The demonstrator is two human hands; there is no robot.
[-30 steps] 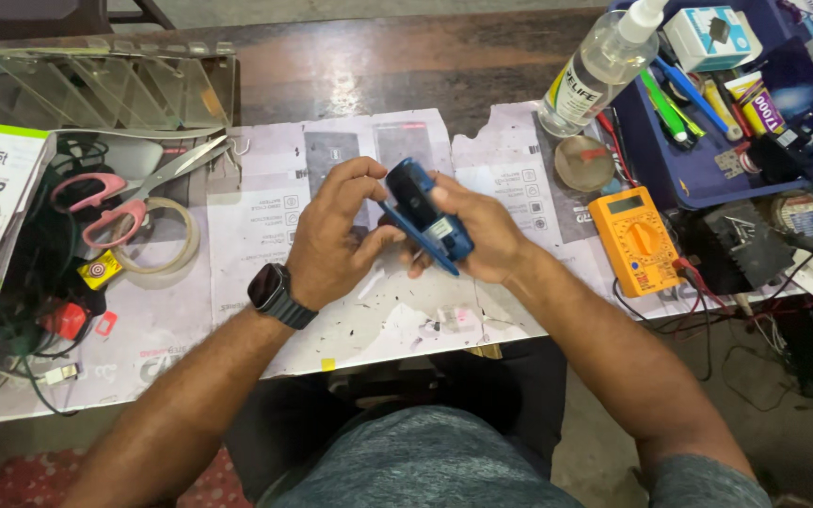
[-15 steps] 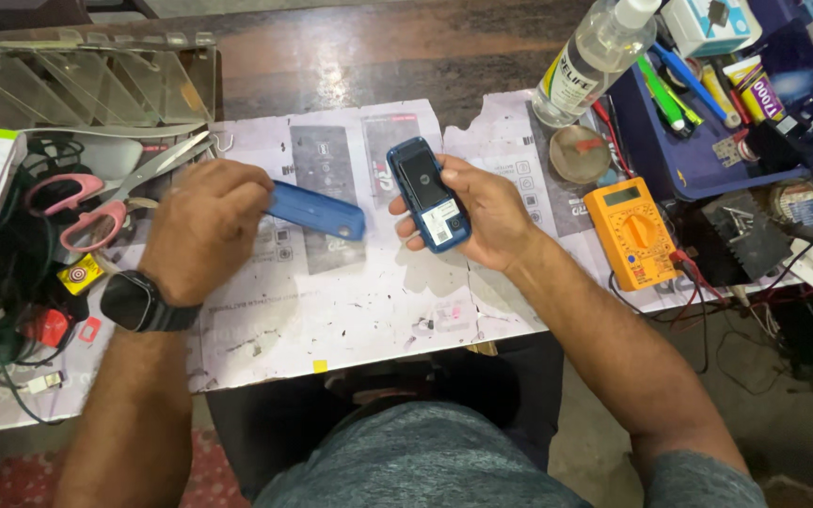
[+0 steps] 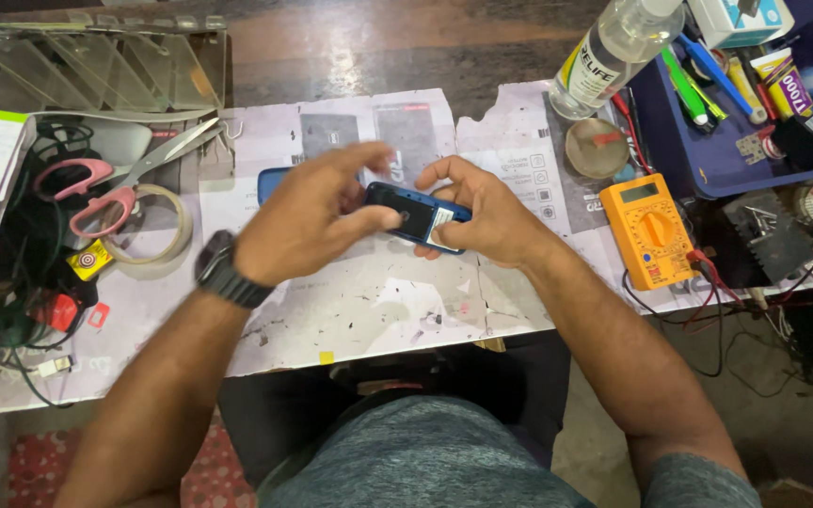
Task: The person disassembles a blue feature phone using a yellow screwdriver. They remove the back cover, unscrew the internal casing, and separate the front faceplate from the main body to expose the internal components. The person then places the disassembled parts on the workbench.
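Holding a small blue phone (image 3: 418, 216) back-up over the paper-covered bench (image 3: 369, 310): right hand (image 3: 486, 212) cradles its end, left hand (image 3: 308, 226) pinches the other. Back cover (image 3: 273, 183) already off, lying on the paper just behind the left hand. Inside work looks not yet done. Farther right, orange multimeter (image 3: 648, 230); far left, pink scissors (image 3: 96, 188).

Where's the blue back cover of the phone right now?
In the head view, the blue back cover lies flat on the paper-covered bench, left of centre, mostly hidden behind the left hand, with the pink-handled scissors further left.
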